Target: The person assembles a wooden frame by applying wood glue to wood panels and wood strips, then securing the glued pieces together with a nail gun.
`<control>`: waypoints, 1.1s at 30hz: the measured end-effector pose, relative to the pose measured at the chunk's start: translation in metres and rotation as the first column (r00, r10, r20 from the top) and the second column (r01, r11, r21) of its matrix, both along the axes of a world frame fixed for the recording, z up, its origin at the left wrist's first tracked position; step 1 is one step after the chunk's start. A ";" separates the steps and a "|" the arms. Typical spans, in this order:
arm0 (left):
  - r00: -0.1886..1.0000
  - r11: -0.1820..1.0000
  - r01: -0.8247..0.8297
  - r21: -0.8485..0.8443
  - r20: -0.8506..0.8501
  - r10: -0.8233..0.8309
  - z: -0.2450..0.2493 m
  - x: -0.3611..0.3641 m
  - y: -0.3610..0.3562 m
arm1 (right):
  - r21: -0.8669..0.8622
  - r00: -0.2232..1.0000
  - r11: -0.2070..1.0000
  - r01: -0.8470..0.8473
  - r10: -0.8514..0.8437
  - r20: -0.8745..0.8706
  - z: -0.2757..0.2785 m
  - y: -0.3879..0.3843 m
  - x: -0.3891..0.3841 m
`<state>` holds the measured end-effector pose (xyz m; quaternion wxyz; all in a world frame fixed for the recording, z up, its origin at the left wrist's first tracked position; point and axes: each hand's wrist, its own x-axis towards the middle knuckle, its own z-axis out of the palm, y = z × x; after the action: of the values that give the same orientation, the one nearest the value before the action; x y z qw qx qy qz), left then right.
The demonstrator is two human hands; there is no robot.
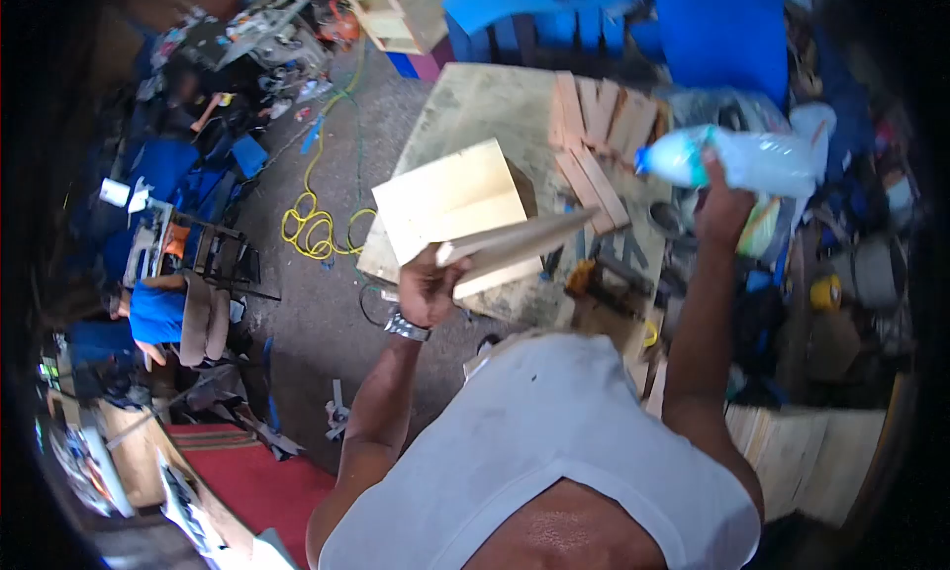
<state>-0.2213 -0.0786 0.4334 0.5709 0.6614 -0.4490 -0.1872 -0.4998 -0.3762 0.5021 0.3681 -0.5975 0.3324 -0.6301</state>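
My left hand (427,285), with a metal watch at its wrist, grips the near end of a thin wooden board (529,241) held tilted above the worktable (435,125). Behind that board, a pale wooden box or panel piece (450,199) sits on the tabletop; its full shape is partly covered. Out to the right, my right hand (725,209) is closed around a large plastic bottle (767,162) with a blue cap and whitish contents. The bottle lies nearly sideways in my grip, its cap pointing left towards several reddish wood strips (604,125).
A drill-like yellow and black tool (599,283) rests at the table's near edge. Yellow hose (315,229) coils on the floor to the left. A person in blue (156,308) sits at far left. Clutter, including a grey bucket (876,273), fills the right side.
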 end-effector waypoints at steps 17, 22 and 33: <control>0.895 0.886 -0.426 0.183 0.227 0.384 0.029 0.034 0.073 | 0.319 0.730 0.945 0.069 -0.266 0.630 -0.067 -0.017 -0.123; 0.865 0.827 -0.496 0.265 0.230 0.445 0.034 -0.004 0.057 | 0.558 0.695 0.811 -0.175 -0.299 0.653 -0.096 -0.035 -0.123; 0.900 0.850 -0.433 0.299 0.091 0.426 0.009 -0.051 0.037 | 0.473 0.735 0.846 -0.247 -0.155 0.660 -0.073 -0.064 -0.125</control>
<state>-0.2723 -0.0417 0.4423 0.4816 0.8286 -0.2607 -0.1167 -0.6251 -0.4403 0.4294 0.6297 -0.2090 0.3208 -0.6760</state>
